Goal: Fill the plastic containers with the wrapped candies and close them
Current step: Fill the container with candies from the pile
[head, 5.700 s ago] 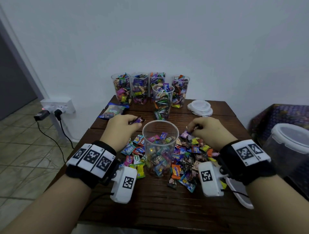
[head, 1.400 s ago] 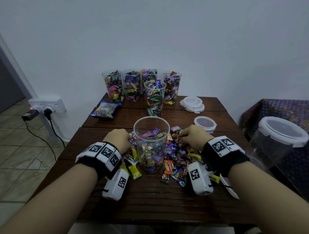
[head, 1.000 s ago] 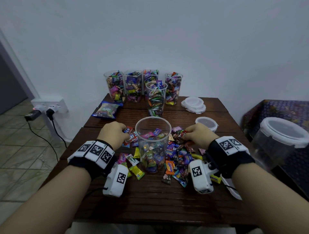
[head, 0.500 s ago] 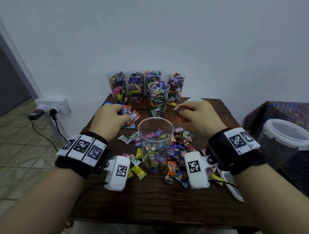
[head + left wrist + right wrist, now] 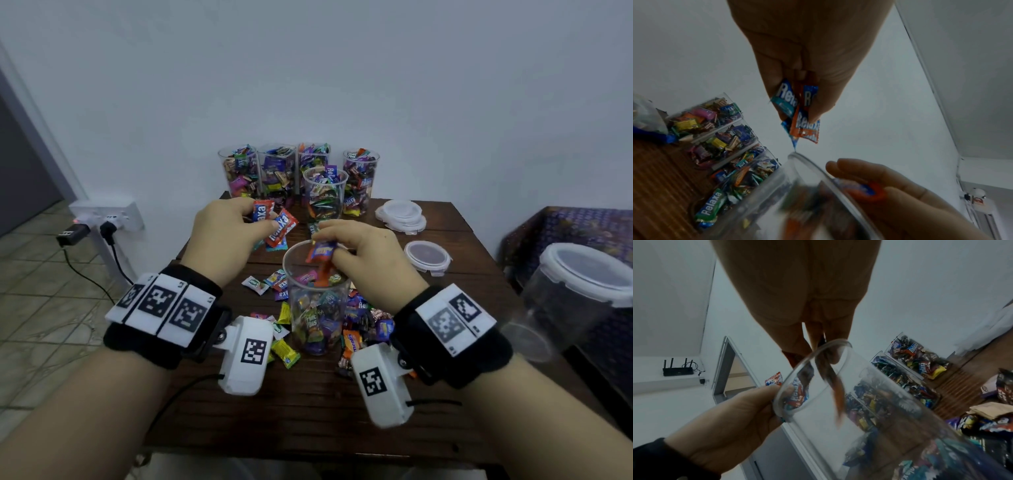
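A clear plastic container [image 5: 317, 298], partly filled with wrapped candies, stands open at the table's middle. My right hand [image 5: 325, 246] hovers over its mouth and pinches an orange-and-blue candy [image 5: 322, 251]. A blurred orange candy [image 5: 836, 394] streaks down inside the rim. My left hand [image 5: 263, 222] is raised just left of the rim and grips several red and blue Relaxa candies [image 5: 277, 222]. In the left wrist view those candies [image 5: 801, 116] hang from the fingertips above the container's rim [image 5: 818, 170]. Loose candies [image 5: 363, 322] lie around the container's base.
Several filled, lidless containers [image 5: 298, 174] stand at the table's back edge. A stack of lids [image 5: 400, 214] and a single lid [image 5: 426, 255] lie at the right rear. A large lidded tub [image 5: 582, 291] sits off the table's right. A wall socket [image 5: 106, 216] is at the left.
Both hands have risen from the candy pile with candies in them. The right hand moved left over the container's mouth. The left hand came up beside the rim.
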`<action>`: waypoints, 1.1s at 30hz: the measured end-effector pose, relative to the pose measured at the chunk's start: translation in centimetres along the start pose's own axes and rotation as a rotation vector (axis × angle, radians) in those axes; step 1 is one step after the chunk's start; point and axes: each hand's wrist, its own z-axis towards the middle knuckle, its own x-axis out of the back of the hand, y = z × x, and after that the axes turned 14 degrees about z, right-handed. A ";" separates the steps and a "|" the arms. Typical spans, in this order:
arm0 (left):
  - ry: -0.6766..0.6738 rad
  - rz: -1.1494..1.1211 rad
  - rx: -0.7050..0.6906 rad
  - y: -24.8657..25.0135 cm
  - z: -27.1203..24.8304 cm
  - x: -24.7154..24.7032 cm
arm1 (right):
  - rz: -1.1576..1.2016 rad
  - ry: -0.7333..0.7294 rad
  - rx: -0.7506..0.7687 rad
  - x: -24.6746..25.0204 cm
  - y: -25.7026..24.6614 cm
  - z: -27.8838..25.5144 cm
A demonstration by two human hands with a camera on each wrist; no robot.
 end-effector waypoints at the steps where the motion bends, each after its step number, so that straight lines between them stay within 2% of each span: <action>1: -0.002 -0.004 0.000 0.2 -0.1 0.1 | -0.005 0.004 0.006 0.0 0.0 -0.1; 4: -0.012 -0.047 -0.012 0.6 -0.1 -0.1 | 0.040 0.067 0.006 -0.1 0.1 -0.4; 7: -0.016 -0.089 -0.023 1.1 -0.4 -0.1 | 0.186 0.138 -0.046 -0.3 0.8 -1.4; 11: -0.037 -0.086 -0.077 1.8 -0.6 -0.1 | 0.457 0.045 -0.199 -1.9 2.8 -2.9; 14: -0.071 -0.074 -0.104 2.1 -0.6 -0.6 | 0.568 0.023 -0.234 -3.0 4.3 -3.3; 19: -0.176 -0.039 -0.152 2.6 -1.1 -1.6 | 0.619 0.070 -0.146 -3.9 5.3 -3.2; 26: -0.258 0.002 -0.209 2.7 -1.4 -2.6 | 0.669 0.074 -0.156 -4.0 5.9 -3.2; 33: -0.279 -0.010 -0.219 2.6 -1.1 -3.0 | 0.656 0.096 -0.129 -3.9 6.0 -3.3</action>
